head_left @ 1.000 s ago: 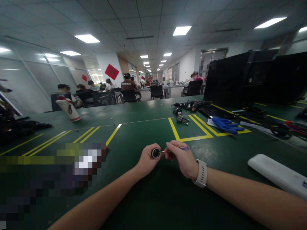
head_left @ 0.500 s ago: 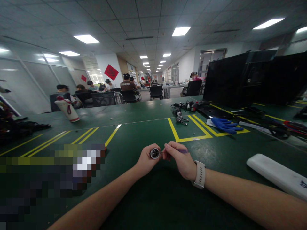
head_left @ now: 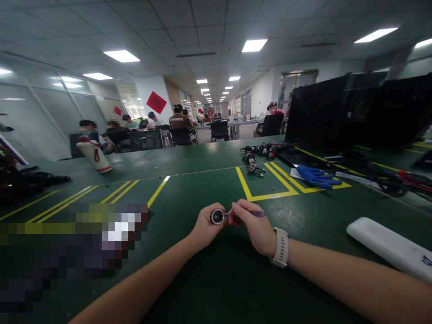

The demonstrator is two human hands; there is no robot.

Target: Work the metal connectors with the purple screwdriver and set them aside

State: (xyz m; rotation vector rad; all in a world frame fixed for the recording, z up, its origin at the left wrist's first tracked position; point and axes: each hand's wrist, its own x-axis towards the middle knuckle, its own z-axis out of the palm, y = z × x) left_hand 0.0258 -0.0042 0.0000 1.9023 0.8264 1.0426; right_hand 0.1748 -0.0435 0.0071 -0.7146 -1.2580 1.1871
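My left hand (head_left: 206,227) is closed around a round metal cylindrical part (head_left: 217,217), whose open end faces me and looks dark inside. In my right hand (head_left: 251,220) is a small screwdriver (head_left: 258,214) with a purplish handle, gripped between thumb and fingers. Its thin shaft points left and reaches the rim of the metal part; where the tip sits inside cannot be made out. Both hands are close together above the green table (head_left: 189,193). A pale watch is on my right wrist.
A white long case (head_left: 388,245) lies at the right. Beyond are a blue glove (head_left: 317,176), a jointed metal gripper device (head_left: 254,166) and black monitors (head_left: 340,110). A white paper cup (head_left: 96,155) stands tilted at the left. Pixelated blocks cover the lower left. People sit at desks behind.
Almost nothing differs. Both hands hold the same pose, with the screwdriver still at the metal part; the view has shifted very slightly.
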